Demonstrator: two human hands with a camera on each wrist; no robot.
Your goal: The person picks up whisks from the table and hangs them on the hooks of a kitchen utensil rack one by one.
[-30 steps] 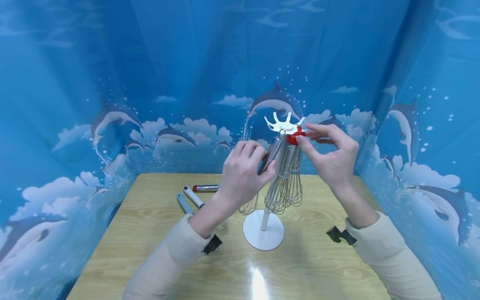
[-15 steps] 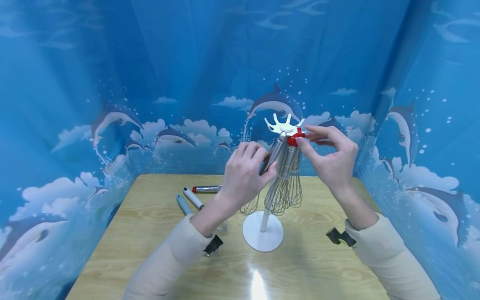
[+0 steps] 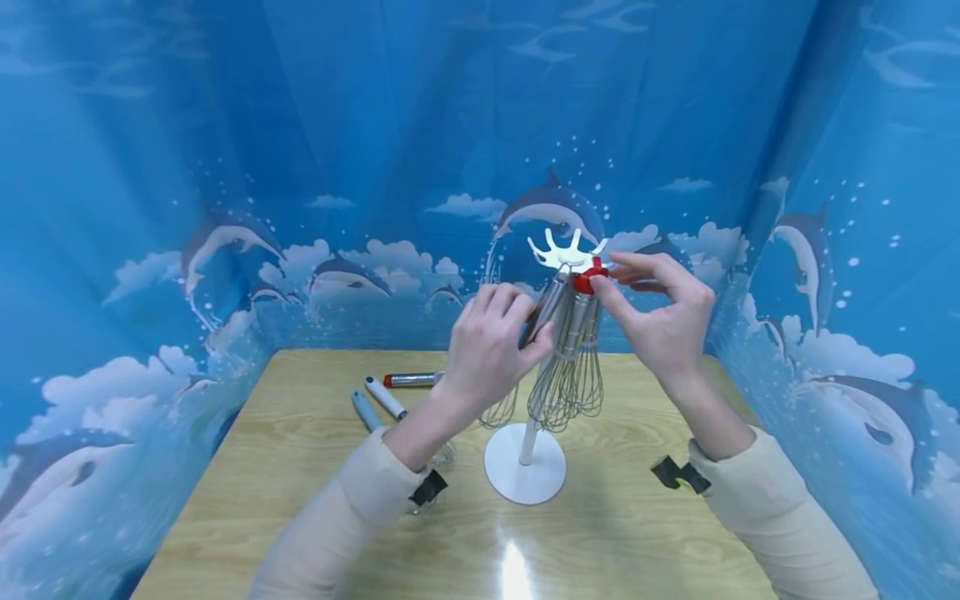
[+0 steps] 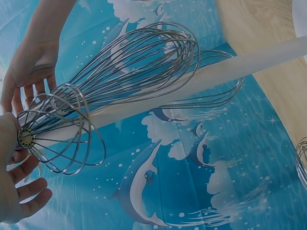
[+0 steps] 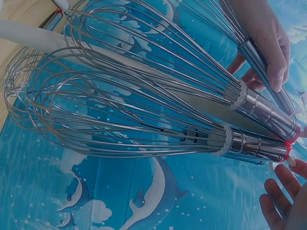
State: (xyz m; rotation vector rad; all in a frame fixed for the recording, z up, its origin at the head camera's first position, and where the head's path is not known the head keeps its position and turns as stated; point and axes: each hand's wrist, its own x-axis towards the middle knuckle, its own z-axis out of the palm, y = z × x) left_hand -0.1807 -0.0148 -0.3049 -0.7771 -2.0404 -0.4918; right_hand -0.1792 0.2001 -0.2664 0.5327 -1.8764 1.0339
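Note:
A white stand (image 3: pixel 525 473) with a ring of upturned hooks (image 3: pixel 564 253) stands on the table. My left hand (image 3: pixel 489 354) grips a whisk by its metal handle (image 5: pixel 261 64), tilted, its top end close to the hooks; its wire loops (image 4: pixel 72 139) hang below the hand. My right hand (image 3: pixel 669 321) pinches at the red end cap (image 3: pixel 589 280) of a whisk just under the hooks, other fingers held apart. Steel whisks (image 5: pixel 144 96) with red-capped metal handles (image 5: pixel 268 112) hang side by side next to the post (image 4: pixel 201 76).
Left of the stand, a light blue-handled whisk (image 3: pixel 367 410), a white-handled whisk (image 3: pixel 386 397) and a red-ended metal handle (image 3: pixel 414 380) lie on the wooden table (image 3: pixel 637 517), partly behind my left arm. A blue dolphin-print curtain (image 3: pixel 420 150) surrounds the table.
My left hand has shifted very slightly to the right with its whisk, then stays put. My right hand keeps its place at the red cap.

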